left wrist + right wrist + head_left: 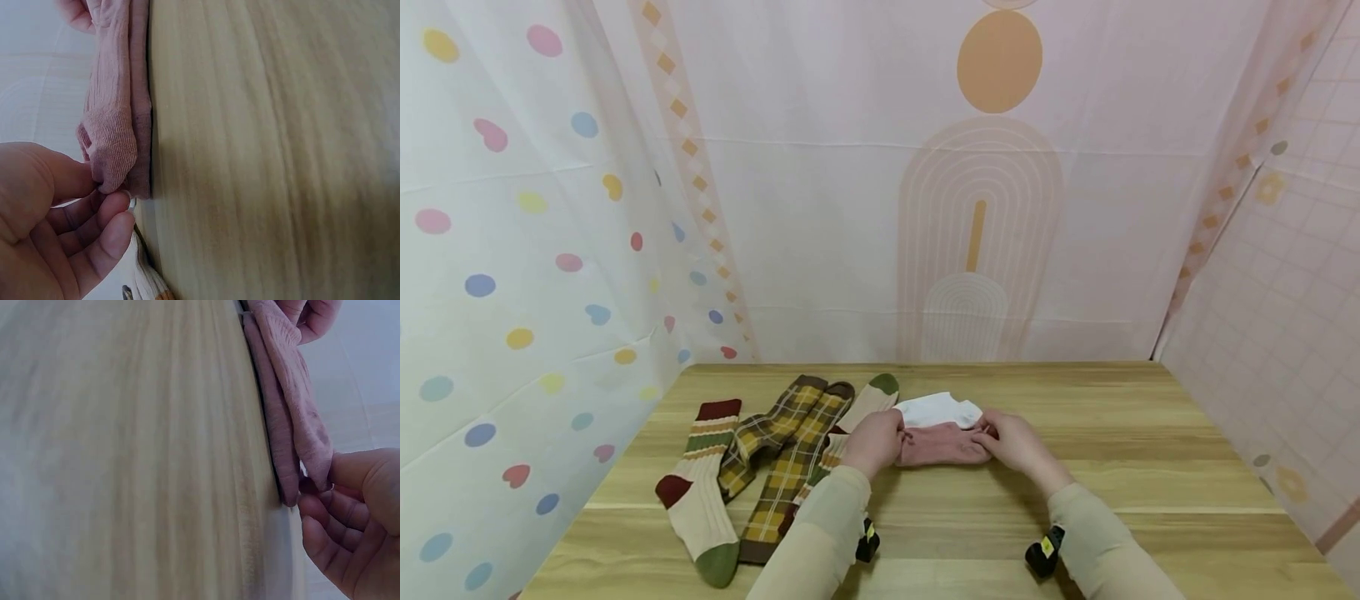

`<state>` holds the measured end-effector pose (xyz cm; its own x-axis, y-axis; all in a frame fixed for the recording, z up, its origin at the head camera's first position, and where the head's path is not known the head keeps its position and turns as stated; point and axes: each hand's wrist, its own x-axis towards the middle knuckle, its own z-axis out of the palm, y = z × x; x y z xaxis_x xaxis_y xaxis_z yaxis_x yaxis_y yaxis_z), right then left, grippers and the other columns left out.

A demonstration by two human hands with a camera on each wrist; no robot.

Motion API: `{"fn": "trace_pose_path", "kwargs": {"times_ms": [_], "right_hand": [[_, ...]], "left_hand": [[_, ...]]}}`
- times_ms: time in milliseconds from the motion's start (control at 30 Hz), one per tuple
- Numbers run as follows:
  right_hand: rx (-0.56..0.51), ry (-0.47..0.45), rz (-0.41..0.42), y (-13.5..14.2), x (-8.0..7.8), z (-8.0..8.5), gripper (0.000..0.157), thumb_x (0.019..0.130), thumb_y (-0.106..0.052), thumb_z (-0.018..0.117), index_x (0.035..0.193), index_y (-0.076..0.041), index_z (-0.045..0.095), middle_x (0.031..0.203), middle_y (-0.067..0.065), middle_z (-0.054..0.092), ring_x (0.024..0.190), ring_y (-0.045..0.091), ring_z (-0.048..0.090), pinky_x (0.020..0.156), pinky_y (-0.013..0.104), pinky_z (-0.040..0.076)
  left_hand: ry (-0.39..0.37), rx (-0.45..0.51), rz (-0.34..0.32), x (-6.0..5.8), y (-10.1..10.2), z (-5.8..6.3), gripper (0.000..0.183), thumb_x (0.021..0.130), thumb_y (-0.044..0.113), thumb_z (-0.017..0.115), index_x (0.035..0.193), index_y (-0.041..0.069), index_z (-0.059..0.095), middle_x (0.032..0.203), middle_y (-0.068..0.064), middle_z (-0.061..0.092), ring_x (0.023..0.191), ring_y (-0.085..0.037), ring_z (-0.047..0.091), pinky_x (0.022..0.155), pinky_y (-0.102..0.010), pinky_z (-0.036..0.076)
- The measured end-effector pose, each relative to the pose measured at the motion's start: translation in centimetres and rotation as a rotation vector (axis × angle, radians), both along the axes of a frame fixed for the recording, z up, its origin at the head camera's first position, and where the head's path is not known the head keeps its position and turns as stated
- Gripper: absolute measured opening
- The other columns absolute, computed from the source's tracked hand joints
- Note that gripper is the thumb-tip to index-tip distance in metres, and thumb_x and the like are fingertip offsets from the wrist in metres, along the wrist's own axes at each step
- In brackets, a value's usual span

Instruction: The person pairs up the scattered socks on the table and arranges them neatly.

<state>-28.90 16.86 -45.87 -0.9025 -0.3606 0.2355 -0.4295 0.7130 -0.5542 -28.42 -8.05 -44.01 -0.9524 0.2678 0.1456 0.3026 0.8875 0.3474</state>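
Observation:
A pink sock (942, 444) lies stretched sideways over the wooden table, with its ends between my two hands. My left hand (876, 442) pinches the left end between thumb and fingertips; the left wrist view shows the ribbed pink cloth (114, 147) bunched there. At the right end, my right hand (1017, 447) pinches the cloth, seen close in the right wrist view. Beneath the pinched layer is a second pink layer (275, 412), flat on the table. Just behind the pink cloth lies a white sock (936, 409), its near edge covered.
Left of my hands lie a cream sock (703, 492) with a green toe and red heel, two yellow-brown plaid socks (790, 475), and another cream striped sock (868, 400) partly behind my left hand. Wooden table (1120, 433) extends to the right; patterned curtains (820, 250) hang around it.

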Motion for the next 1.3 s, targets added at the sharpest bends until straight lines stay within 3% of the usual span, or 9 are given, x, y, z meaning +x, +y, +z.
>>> {"fn": "trace_pose_path", "kwargs": {"times_ms": [200, 367, 633, 733, 933, 1100, 1300], "right_hand": [[0.035, -0.003, -0.036, 0.0, -0.1, -0.3, 0.007, 0.093, -0.016, 0.069, 0.091, -0.01, 0.066, 0.076, -0.004, 0.062, 0.069, 0.011, 0.055, 0.064, 0.032, 0.047], [0.018, 0.007, -0.036, 0.2, -0.1, -0.1, 0.006, 0.094, -0.015, 0.069, 0.092, -0.01, 0.067, 0.078, -0.004, 0.063, 0.072, 0.012, 0.057, 0.067, 0.034, 0.048], [0.019, 0.054, -0.04, 0.8, 0.8, 1.3, 0.007, 0.093, -0.01, 0.069, 0.098, -0.006, 0.069, 0.084, -0.001, 0.064, 0.075, 0.015, 0.058, 0.069, 0.036, 0.049], [0.014, 0.081, -0.017, 0.8, 1.3, 1.9, 0.011, 0.092, -0.008, 0.07, 0.102, -0.003, 0.069, 0.091, 0.004, 0.067, 0.084, 0.02, 0.064, 0.075, 0.04, 0.052], [0.046, 0.194, 0.08, 0.3, 2.5, 2.7, 0.016, 0.09, -0.006, 0.071, 0.105, 0.0, 0.07, 0.103, 0.011, 0.07, 0.098, 0.031, 0.065, 0.086, 0.047, 0.051], [0.114, 0.34, 0.194, -0.3, 3.2, 2.5, 0.024, 0.087, -0.006, 0.073, 0.11, 0.001, 0.069, 0.103, 0.012, 0.07, 0.098, 0.03, 0.065, 0.088, 0.047, 0.05], [0.164, 0.353, 0.264, -0.9, 3.7, 1.8, 0.033, 0.088, -0.01, 0.074, 0.118, 0.001, 0.067, 0.109, 0.013, 0.068, 0.101, 0.03, 0.064, 0.09, 0.047, 0.05]], "left_hand": [[-0.017, -0.045, 0.024, -0.2, 0.3, -0.2, 0.012, 0.092, 0.006, 0.066, 0.081, 0.009, 0.061, 0.076, -0.004, 0.063, 0.071, -0.021, 0.061, 0.064, -0.038, 0.051], [0.032, -0.076, 0.034, -0.1, 0.3, -0.2, 0.011, 0.086, 0.002, 0.069, 0.081, 0.007, 0.061, 0.075, -0.007, 0.061, 0.072, -0.023, 0.061, 0.065, -0.04, 0.051], [0.073, -0.08, 0.061, 0.8, 0.0, 1.3, 0.01, 0.085, 0.009, 0.074, 0.086, 0.006, 0.064, 0.08, -0.009, 0.058, 0.076, -0.027, 0.061, 0.061, -0.042, 0.051], [0.098, -0.096, 0.035, 1.3, 0.2, 1.8, 0.01, 0.086, 0.01, 0.073, 0.086, 0.007, 0.064, 0.079, -0.009, 0.058, 0.075, -0.027, 0.061, 0.061, -0.042, 0.051], [0.223, -0.167, -0.068, 3.4, 1.0, 2.0, 0.007, 0.082, 0.004, 0.069, 0.083, 0.007, 0.062, 0.078, -0.008, 0.062, 0.073, -0.027, 0.064, 0.062, -0.04, 0.053], [0.269, -0.259, -0.109, 5.1, 1.6, 1.3, 0.012, 0.081, 0.005, 0.068, 0.093, 0.007, 0.068, 0.09, -0.006, 0.066, 0.081, -0.024, 0.065, 0.068, -0.038, 0.054], [0.299, -0.38, -0.192, 6.3, 2.1, 0.7, 0.022, 0.085, 0.015, 0.069, 0.106, 0.008, 0.07, 0.11, -0.007, 0.066, 0.103, -0.025, 0.063, 0.087, -0.038, 0.053]]}}
